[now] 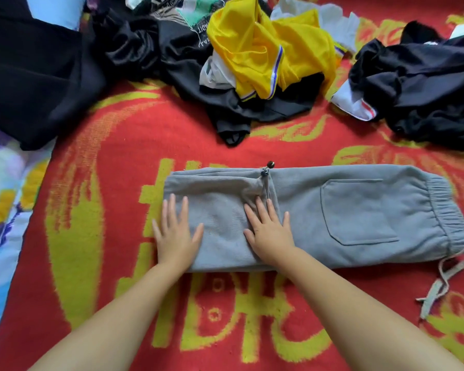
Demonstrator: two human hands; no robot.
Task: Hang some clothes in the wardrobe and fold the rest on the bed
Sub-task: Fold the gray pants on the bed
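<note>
Grey sweatpants (332, 210) are lying folded lengthwise across the middle of the bed (118, 162), on a red cover with yellow patterns. Their elastic waistband (447, 207) is pointing to the right, with a drawstring (439, 279) trailing off it onto the cover, and a patch pocket (359, 210) is facing up. The leg end is doubled back over the left part, and a thin cord with dark beads (268, 167) is sticking out at the far edge near the fold.

Both hands are lying flat on the doubled part, palms down, fingers straight and spread, gripping nothing. The left hand (176, 234) is pressing at the left end of the pants, its outer fingers reaching over the edge onto the cover. The right hand (269, 231) is pressing just beside it, near the edge of the folded layer, fingertips touching the bunched cloth under the cord. The two hands are apart, with a strip of grey cloth between them.

Further back, unfolded clothes are sitting in heaps: a yellow jersey (268, 46) with white and purple trim on top of dark garments (188, 57) in the middle, a black pile (423, 84) with a white piece to the right, and a black garment (35, 76) spread flat to the left. A floral quilt (3, 196) is showing along the left edge
</note>
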